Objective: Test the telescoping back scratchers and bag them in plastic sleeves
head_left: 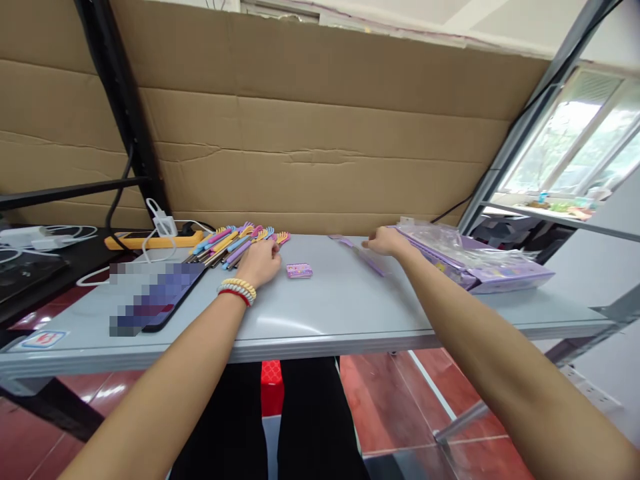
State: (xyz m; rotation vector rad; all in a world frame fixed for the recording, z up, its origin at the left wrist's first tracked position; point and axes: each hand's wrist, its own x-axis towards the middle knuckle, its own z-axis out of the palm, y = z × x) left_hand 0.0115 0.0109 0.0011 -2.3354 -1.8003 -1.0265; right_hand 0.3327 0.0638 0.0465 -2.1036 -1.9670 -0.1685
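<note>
My left hand, with beaded bracelets at its wrist, is at the right end of a pile of colourful pens. Its fingers are curled down against the pile; what they pinch, if anything, is hidden. To the right of that hand lies a small stack of purple printed cards. My right hand is closed at the edge of a thin, clear plastic sleeve with purple strips, flat on the table. Behind its wrist sits a purple box with clear plastic bags on it.
A phone lies at the left of the grey table. Behind it are a yellow-orange power strip and a white charger with cables. A cardboard wall closes off the back, and metal posts stand at both sides.
</note>
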